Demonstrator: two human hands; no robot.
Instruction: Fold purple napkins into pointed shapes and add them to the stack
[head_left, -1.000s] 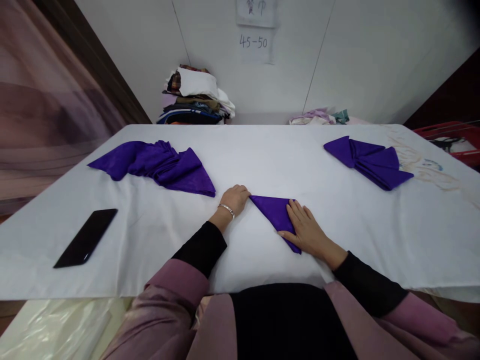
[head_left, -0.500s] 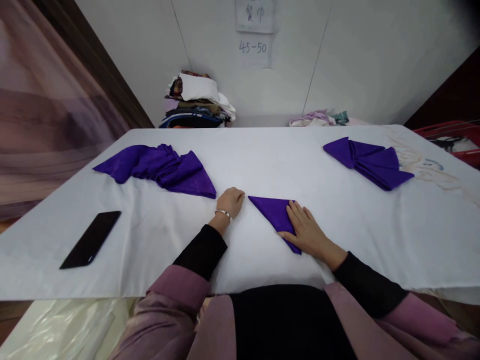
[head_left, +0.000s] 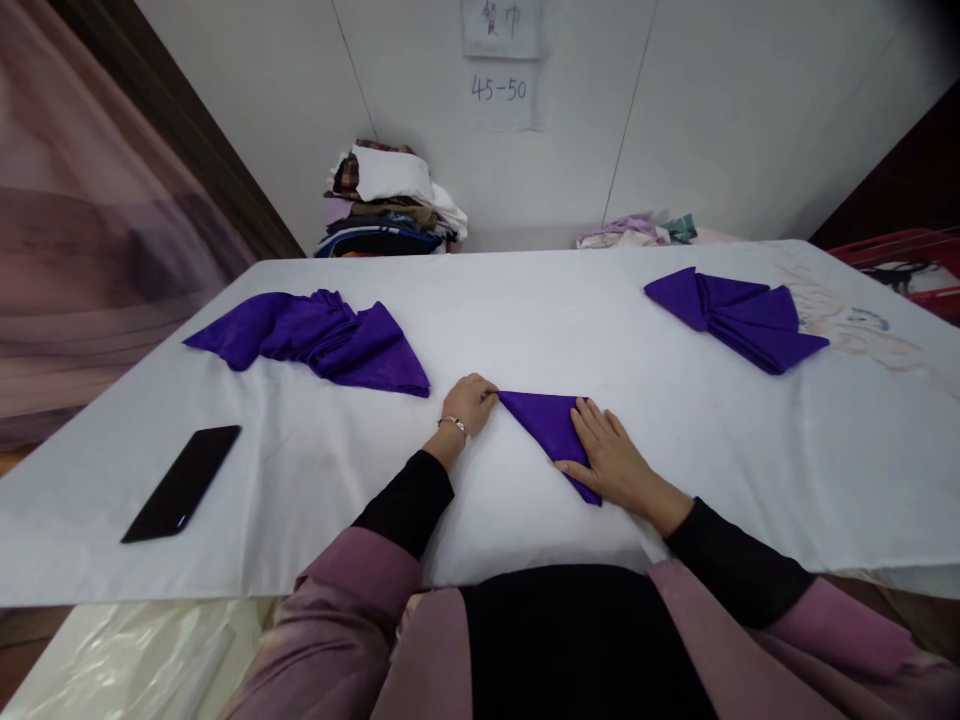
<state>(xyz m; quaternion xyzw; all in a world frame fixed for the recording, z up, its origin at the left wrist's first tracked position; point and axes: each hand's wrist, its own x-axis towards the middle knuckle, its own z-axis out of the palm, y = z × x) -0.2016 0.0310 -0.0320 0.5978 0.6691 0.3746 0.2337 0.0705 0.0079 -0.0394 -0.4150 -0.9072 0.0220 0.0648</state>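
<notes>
A purple napkin folded into a small triangle lies on the white table just in front of me. My left hand, wearing a bracelet, has its fingers curled at the napkin's left tip and touches it. My right hand lies flat with fingers stretched out over the napkin's right side, pressing it down. A loose heap of purple napkins lies to the left. A folded stack of purple napkins lies at the far right.
A black phone lies near the table's left front edge. Stacked folded fabrics sit against the wall behind the table, more cloth to their right. A red crate stands at the far right.
My left hand drew back a little from the napkin's left tip, then returned to it. The right hand stayed pressed on the napkin.
</notes>
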